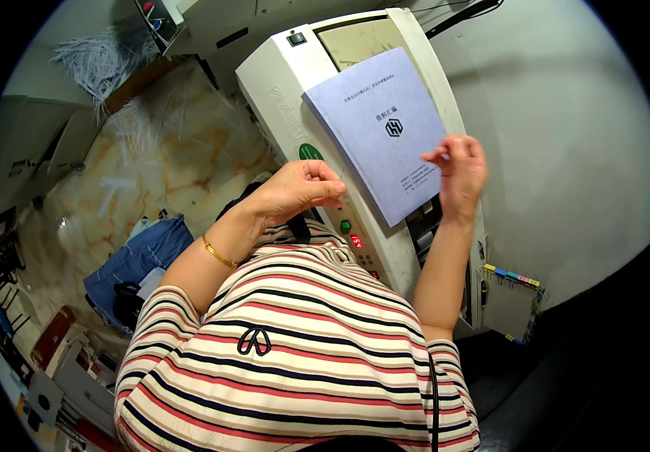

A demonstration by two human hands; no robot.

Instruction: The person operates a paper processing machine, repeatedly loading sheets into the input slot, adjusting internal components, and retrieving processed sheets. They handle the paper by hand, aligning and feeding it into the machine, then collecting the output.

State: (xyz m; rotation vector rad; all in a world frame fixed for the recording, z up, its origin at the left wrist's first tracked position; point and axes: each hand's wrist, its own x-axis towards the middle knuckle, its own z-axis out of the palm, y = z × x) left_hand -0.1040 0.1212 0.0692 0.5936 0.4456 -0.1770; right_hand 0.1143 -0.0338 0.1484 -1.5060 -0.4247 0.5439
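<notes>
A booklet (385, 143) with a pale blue-lilac cover, dark print and a hexagonal emblem lies at a slant on top of a white machine (287, 98). My left hand (306, 188), with a gold bracelet (218, 252) at the wrist, hovers left of the booklet's spine, apart from it. Its fingers are curled in toward the thumb, and nothing shows in them. Over the booklet's right edge is my right hand (462, 181), raised, its fingers bent and no object visible in them. Whether it touches the cover is hard to tell.
The machine's front panel has a green button (345, 225) and a red lit display (356, 241). Binder clips (513, 276) edge a board at the right. Shredded paper (106, 64) is heaped at the far left. A blue bag (140, 267) sits on the marbled floor.
</notes>
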